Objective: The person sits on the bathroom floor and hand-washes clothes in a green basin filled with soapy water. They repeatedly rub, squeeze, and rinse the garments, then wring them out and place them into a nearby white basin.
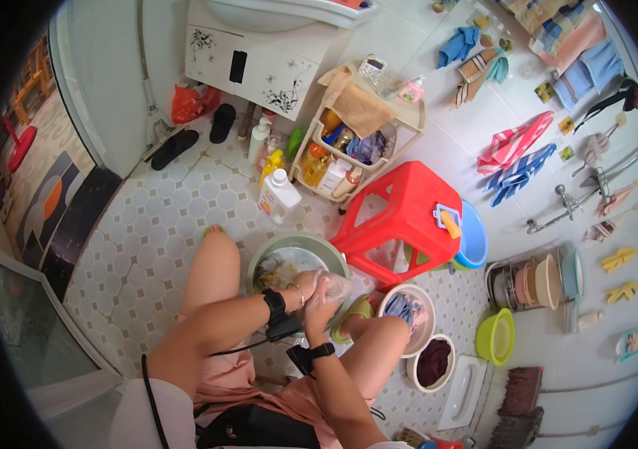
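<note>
A round grey-green basin (261,251) of cloudy water stands on the floor between my knees. A yellowish, crumpled cloth (283,271) lies in the water. Over the basin's right side, my left hand (305,287) and my right hand (321,308) meet, both closed around a pale, wet, bunched cloth (338,287). What kind of cloth it is cannot be made out. Fingers of both hands are partly hidden by the cloth and by each other. Black straps with small devices sit on both wrists.
A red plastic stool (401,202) stands right of the basin. Nearby are a white detergent bottle (280,196), a tub of blue and pink clothes (428,333), a tub with a dark garment (450,367), a washboard (462,396) and a shelf cart (360,142).
</note>
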The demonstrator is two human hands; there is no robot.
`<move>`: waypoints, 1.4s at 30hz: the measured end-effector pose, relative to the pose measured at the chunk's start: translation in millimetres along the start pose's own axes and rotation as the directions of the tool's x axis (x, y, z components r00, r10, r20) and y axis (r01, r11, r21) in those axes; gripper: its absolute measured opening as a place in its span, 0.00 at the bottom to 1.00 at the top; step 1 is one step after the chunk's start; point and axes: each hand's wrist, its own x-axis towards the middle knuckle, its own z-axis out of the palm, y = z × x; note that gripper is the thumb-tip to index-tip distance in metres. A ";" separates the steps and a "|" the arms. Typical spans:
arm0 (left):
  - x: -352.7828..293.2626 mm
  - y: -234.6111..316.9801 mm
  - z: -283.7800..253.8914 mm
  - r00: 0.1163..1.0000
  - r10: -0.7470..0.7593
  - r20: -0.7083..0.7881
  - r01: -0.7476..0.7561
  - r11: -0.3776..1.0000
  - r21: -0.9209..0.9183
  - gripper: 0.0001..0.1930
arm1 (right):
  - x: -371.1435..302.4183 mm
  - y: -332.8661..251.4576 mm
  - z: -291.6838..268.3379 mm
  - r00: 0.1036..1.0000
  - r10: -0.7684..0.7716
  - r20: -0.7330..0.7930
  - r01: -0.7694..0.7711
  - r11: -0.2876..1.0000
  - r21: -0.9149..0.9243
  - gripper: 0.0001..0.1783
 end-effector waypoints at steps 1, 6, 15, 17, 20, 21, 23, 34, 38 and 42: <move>2.9 -6.3 1.3 0.999 0.022 -0.034 -0.017 0.993 0.117 0.27 | 2.0 1.7 -1.2 1.000 0.002 0.005 -0.002 1.000 -0.001 0.20; -14.9 3.0 13.9 0.986 -0.052 -0.158 0.100 0.944 0.314 0.27 | 22.9 35.4 -9.5 0.999 0.040 -0.016 -0.040 0.999 0.009 0.21; -10.3 -6.4 2.1 0.992 0.044 -0.118 -0.027 0.990 0.142 0.31 | 2.9 17.0 -1.1 0.999 -0.034 -0.028 0.035 0.999 0.026 0.21; -21.5 9.6 2.2 0.994 -0.038 -0.107 0.052 0.989 0.137 0.31 | 11.3 26.5 -4.1 1.000 -0.011 -0.008 0.011 1.000 0.002 0.21; -28.5 13.2 3.7 0.993 -0.069 -0.097 0.084 0.983 0.163 0.32 | 22.9 42.6 -7.3 1.000 -0.011 0.010 0.011 0.999 -0.041 0.22; -31.0 14.9 3.2 0.995 -0.020 -0.100 0.039 0.981 0.188 0.33 | 24.6 45.6 -8.1 0.999 -0.035 0.015 0.036 0.998 -0.060 0.22; -52.2 48.0 2.1 0.994 -0.084 -0.075 0.095 0.985 0.144 0.30 | 27.0 49.0 -11.5 0.999 0.030 0.034 -0.025 0.989 -0.143 0.21; -31.6 16.6 2.1 0.990 -0.123 0.076 0.112 0.985 0.132 0.25 | 65.7 60.5 -37.2 0.879 0.421 0.223 -0.470 0.690 0.551 0.11; -17.6 6.0 5.6 0.992 0.083 0.098 -0.092 0.992 0.088 0.21 | 61.4 76.1 -29.2 0.972 0.233 0.019 -0.224 0.909 0.350 0.08; 12.4 -14.5 -1.8 0.991 0.063 0.115 -0.069 0.996 0.053 0.14 | 50.3 67.8 -15.1 0.999 -0.025 0.034 0.016 0.970 0.243 0.09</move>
